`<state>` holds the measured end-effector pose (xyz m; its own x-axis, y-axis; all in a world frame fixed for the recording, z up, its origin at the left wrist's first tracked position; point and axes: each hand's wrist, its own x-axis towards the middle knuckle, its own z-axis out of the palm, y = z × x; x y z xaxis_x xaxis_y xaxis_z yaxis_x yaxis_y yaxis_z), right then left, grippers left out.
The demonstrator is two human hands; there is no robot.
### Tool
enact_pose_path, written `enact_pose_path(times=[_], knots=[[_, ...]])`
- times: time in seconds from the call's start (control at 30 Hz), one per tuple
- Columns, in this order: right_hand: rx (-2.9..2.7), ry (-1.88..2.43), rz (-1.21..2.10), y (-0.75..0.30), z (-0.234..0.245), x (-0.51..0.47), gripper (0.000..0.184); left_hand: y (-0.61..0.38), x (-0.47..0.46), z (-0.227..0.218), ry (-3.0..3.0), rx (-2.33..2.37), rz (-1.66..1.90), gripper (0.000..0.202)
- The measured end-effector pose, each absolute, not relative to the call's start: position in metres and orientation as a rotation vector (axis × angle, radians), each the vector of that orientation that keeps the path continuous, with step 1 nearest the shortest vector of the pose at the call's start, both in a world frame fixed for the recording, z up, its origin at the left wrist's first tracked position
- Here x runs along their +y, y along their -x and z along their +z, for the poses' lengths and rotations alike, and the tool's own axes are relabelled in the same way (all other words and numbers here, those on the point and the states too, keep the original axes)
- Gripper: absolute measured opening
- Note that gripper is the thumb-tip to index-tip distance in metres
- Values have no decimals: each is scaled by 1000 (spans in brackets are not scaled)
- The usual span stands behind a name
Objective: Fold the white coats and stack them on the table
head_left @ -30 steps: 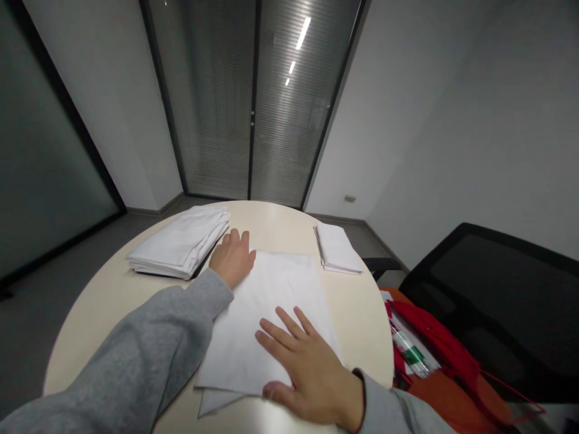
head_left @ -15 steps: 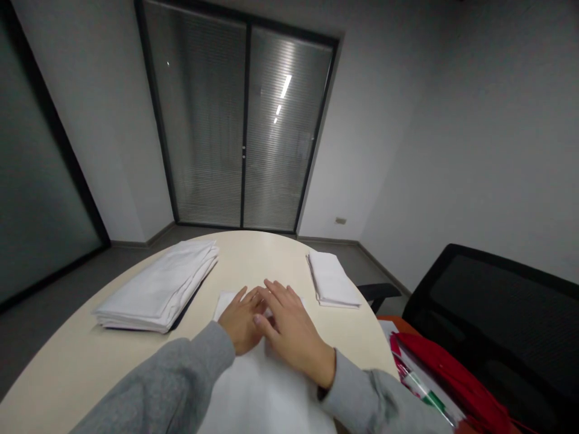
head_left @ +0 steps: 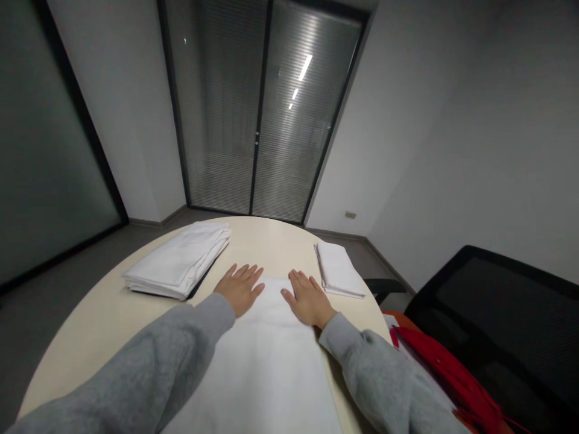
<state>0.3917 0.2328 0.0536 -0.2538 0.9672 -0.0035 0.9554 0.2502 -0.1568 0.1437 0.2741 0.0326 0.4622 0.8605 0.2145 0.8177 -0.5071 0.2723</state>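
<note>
A white cloth lies flat on the round cream table in front of me. My left hand rests palm down on the cloth's far left corner, fingers stretched out. My right hand lies flat on the far right corner, fingers spread. Both hands hold nothing. Grey sleeves cover both arms.
A stack of folded white cloths sits at the far left of the table. A smaller folded white pile lies at the far right edge. A black chair and a red bag stand to the right. Blinds cover the glass doors beyond.
My hands were together at the middle of the cloth's far edge; they have slid apart to its two far corners. The view has shifted slightly.
</note>
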Motion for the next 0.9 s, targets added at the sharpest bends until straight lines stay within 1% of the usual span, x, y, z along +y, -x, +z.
enact_pose_path(times=[0.13,0.23,0.3,0.4,0.47,0.5,0.57,0.63,0.7,0.83,0.9], knots=[[-2484,1856,236,-385,67,243,73,-154,258,48,-2608,1532,538,53],[-2624,1784,346,-375,87,259,65,-168,212,57,-2737,1357,590,56],[-2698,1730,424,-367,98,270,62,-174,170,52,-2707,1279,521,64],[-2735,1692,529,-354,106,287,75,-175,113,31,-2586,1228,326,84],[-2756,1670,644,-348,107,296,75,-175,91,23,-2559,1175,284,91],[-2774,1652,711,-345,107,301,70,-174,86,22,-2556,1172,295,90],[-2818,1616,823,-341,109,308,53,-175,85,26,-2566,1187,347,84],[-2856,1606,856,-340,115,311,37,-174,93,34,-2587,1179,387,80],[-2870,1641,766,-342,125,310,30,-173,105,40,-2606,1123,388,78],[-2801,1773,297,-346,153,290,37,-169,132,42,-2665,1046,382,75],[-2753,1793,65,-344,167,267,36,-169,141,43,-2702,1011,396,75]])
